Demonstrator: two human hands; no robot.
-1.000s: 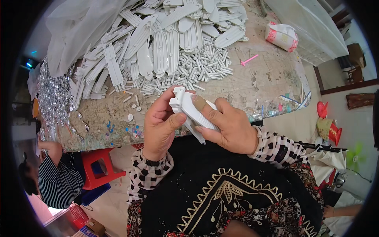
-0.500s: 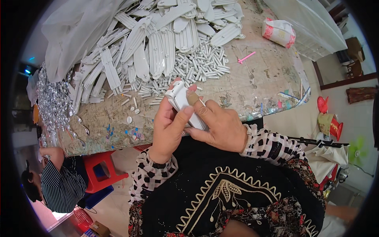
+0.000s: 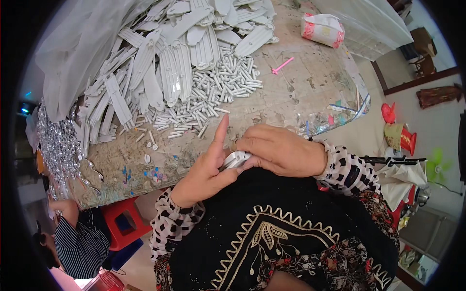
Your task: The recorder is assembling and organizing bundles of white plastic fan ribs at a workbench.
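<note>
Just past the table's front edge, both hands meet at a white plastic piece [image 3: 236,159] that shows a rounded end with small holes. My left hand [image 3: 203,177] grips it from the left, thumb pressed along the near side and one finger stretched up and away. From the right, my right hand [image 3: 289,151] closes its fingers round the same piece, hiding much of it. Beyond the hands lie a heap of short white pegs [image 3: 221,80] and a pile of long ribbed white plastic panels [image 3: 172,72].
On the worn table [image 3: 286,99] lie a pink stick [image 3: 283,66] and a tissue pack [image 3: 322,30]. Silvery strips [image 3: 56,145] hang at the left. A person in a striped shirt [image 3: 80,245] is beside a red stool [image 3: 127,223]. Clear plastic sheeting [image 3: 80,53] covers the far left.
The white piece has been turned from standing lengthwise to showing its end, and sits lower and nearer to me. My left finger now points up. The view has shifted slightly.
</note>
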